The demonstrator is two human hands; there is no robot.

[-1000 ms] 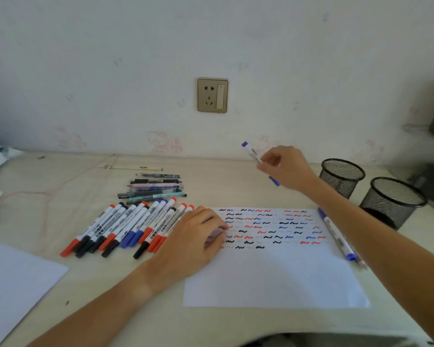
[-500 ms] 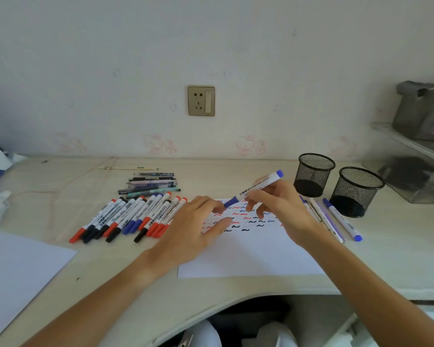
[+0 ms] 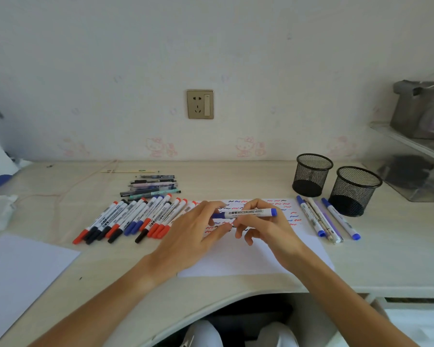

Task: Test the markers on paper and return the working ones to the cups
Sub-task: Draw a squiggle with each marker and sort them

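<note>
Leftmost, a blank sheet [image 3: 23, 266] lies at the tabletop [image 3: 236, 176] edge. Next, a row of red, black and blue whiteboard markers [image 3: 135, 219], with assorted pens [image 3: 150, 186] behind them. Centre: test paper [image 3: 248, 259] marked with coloured squiggles. Above it, both hands hold one blue whiteboard marker [image 3: 246, 213] level; left hand [image 3: 196, 231] pinches the capped end, right hand [image 3: 263, 226] curls its fingers round the barrel. Just right of the paper, several markers and pens [image 3: 323, 219] lie side by side. Far right, two black mesh cups [image 3: 312, 175] stand upright, near each other.
</note>
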